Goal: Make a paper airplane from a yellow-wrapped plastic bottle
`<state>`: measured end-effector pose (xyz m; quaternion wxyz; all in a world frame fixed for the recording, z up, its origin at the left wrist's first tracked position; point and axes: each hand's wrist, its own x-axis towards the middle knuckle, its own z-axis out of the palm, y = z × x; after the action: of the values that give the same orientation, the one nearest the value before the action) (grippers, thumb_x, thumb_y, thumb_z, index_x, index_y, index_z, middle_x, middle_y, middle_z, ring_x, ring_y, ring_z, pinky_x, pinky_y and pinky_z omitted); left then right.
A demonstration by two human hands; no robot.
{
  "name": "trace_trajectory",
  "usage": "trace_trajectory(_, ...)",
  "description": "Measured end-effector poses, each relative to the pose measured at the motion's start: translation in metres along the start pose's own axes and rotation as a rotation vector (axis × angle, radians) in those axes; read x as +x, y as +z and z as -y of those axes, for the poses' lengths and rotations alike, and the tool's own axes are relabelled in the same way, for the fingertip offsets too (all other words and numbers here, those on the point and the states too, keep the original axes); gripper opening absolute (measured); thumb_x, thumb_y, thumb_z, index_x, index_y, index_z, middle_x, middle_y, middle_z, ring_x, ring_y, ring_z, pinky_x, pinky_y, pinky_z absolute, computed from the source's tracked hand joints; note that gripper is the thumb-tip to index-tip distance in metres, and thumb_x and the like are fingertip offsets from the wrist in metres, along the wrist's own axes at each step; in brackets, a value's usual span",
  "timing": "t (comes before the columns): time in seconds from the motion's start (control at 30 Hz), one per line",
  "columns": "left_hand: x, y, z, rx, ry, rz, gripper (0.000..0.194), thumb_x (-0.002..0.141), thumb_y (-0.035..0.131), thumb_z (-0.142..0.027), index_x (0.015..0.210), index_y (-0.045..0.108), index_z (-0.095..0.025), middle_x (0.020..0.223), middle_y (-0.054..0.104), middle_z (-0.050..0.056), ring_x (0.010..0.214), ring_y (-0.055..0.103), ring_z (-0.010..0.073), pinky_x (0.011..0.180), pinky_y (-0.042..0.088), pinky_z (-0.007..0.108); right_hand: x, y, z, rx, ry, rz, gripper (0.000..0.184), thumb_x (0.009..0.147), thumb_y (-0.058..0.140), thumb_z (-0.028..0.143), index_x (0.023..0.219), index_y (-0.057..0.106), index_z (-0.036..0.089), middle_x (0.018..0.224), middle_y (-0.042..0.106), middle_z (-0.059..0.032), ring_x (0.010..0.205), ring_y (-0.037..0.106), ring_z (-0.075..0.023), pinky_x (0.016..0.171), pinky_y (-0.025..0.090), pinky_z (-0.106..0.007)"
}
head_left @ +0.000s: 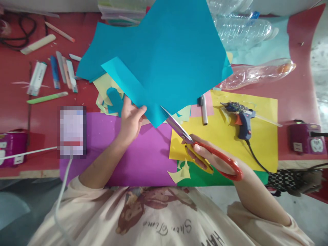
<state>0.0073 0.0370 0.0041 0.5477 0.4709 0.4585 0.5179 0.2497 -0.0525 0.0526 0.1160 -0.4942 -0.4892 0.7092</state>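
Note:
A large blue sheet of paper (176, 51) spans the upper middle, with a strip along its lower left edge turned away from the rest. My left hand (132, 118) pinches this strip near the sheet's lower corner. In my right hand (202, 150) is a pair of scissors (180, 126) with red and yellow handles. Their blade tips meet the lower edge of the blue paper, to the right of my left fingers. Cut pale yellow paper scraps (104, 85) and a rounded blue piece lie left of my left hand.
Purple (148, 153) and yellow sheets (263, 136) cover the front of the red table. A hot glue gun (243, 119) and a marker (204, 109) lie at right. Plastic bottles (246, 30) stand behind. At left are several pens (53, 71) and a plugged-in phone (71, 131).

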Motion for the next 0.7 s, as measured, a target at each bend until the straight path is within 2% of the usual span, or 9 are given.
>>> trace_trajectory(0.1, 0.003, -0.005, 0.006, -0.015, 0.034, 0.054, 0.061, 0.075, 0.072, -0.044, 0.130, 0.052, -0.033, 0.130, 0.064, 0.007, 0.128, 0.055, 0.0343, 0.090, 0.057, 0.047, 0.001, 0.000, -0.001, 0.035, 0.040, 0.041, 0.065, 0.082, 0.045, 0.079, 0.107, 0.049, 0.019, 0.061, 0.044, 0.0076, 0.040, 0.035, -0.0053, 0.041, 0.031, -0.024)
trace_trajectory(0.17, 0.004, -0.007, 0.008, -0.023, 0.039, 0.071, 0.060, 0.076, 0.072, -0.043, 0.132, 0.051, -0.033, 0.130, 0.064, 0.008, 0.127, 0.056, 0.0338, 0.091, 0.058, 0.047, 0.001, 0.000, -0.002, 0.044, 0.028, 0.033, 0.062, 0.084, 0.045, 0.078, 0.105, 0.049, 0.020, 0.061, 0.044, 0.0076, 0.040, 0.036, -0.0055, 0.041, 0.030, -0.023)
trace_trajectory(0.4, 0.002, -0.007, 0.010, -0.004, 0.068, 0.078, 0.057, 0.079, 0.069, -0.039, 0.133, 0.051, -0.032, 0.132, 0.063, 0.007, 0.124, 0.059, 0.0313, 0.093, 0.058, 0.045, 0.001, 0.002, -0.003, 0.046, -0.030, 0.012, 0.050, 0.087, 0.046, 0.073, 0.088, 0.046, 0.022, 0.057, 0.043, 0.0075, 0.042, 0.036, -0.0069, 0.042, 0.032, -0.024)
trace_trajectory(0.53, 0.002, -0.008, 0.012, 0.006, 0.069, 0.078, 0.053, 0.080, 0.068, -0.037, 0.131, 0.051, -0.032, 0.131, 0.063, 0.007, 0.123, 0.060, 0.0298, 0.091, 0.059, 0.042, 0.002, 0.002, -0.004, 0.047, -0.038, 0.012, 0.050, 0.087, 0.045, 0.073, 0.090, 0.047, 0.022, 0.058, 0.044, 0.0068, 0.043, 0.038, -0.0077, 0.041, 0.032, -0.024)
trace_trajectory(0.7, 0.003, -0.010, 0.013, 0.023, 0.060, 0.072, 0.054, 0.081, 0.068, -0.040, 0.131, 0.050, -0.032, 0.127, 0.064, 0.007, 0.118, 0.062, 0.0293, 0.087, 0.060, 0.041, 0.003, 0.005, -0.006, 0.080, -0.048, 0.001, 0.051, 0.088, 0.045, 0.072, 0.094, 0.047, 0.021, 0.055, 0.041, 0.0093, 0.038, 0.032, -0.0058, 0.039, 0.028, -0.023)
